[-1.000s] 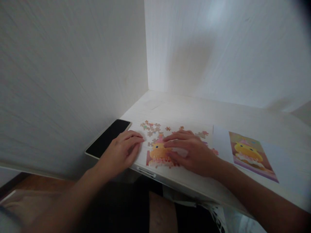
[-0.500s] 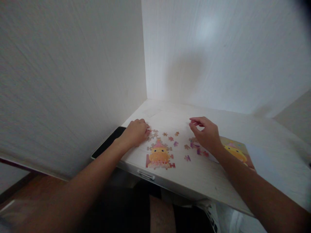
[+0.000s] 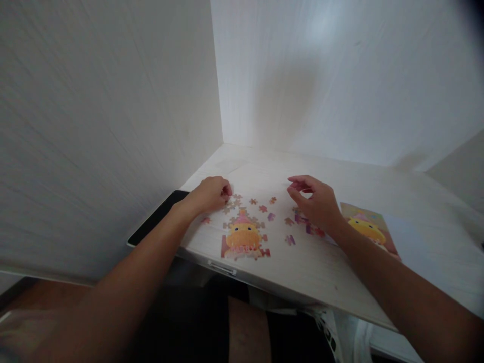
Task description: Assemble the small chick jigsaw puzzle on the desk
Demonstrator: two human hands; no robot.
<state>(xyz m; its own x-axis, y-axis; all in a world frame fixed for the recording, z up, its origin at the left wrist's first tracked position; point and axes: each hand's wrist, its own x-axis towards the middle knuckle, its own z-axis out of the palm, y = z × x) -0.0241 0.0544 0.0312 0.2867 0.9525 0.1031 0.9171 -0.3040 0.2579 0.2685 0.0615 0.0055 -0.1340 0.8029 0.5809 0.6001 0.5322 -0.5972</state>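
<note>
Head view: both hands are over the white worktop (image 3: 287,267).
Joined puzzle (image 3: 244,236): it lies flat near the front edge, between the forearms, probably so both hands reach it easily.
Left hand (image 3: 214,193): the fingers curl down beside pieces behind the puzzle; whether this grip is clamped on one, I cannot tell.
Right hand (image 3: 316,199): thumb and fingers bend toward each other; whether they pinch something, I cannot tell.
Loose pieces (image 3: 262,208): some are spread apart, perhaps to show each shape.
Picture sheet (image 3: 368,228): it lies at right, seemingly for easy looking.
</note>
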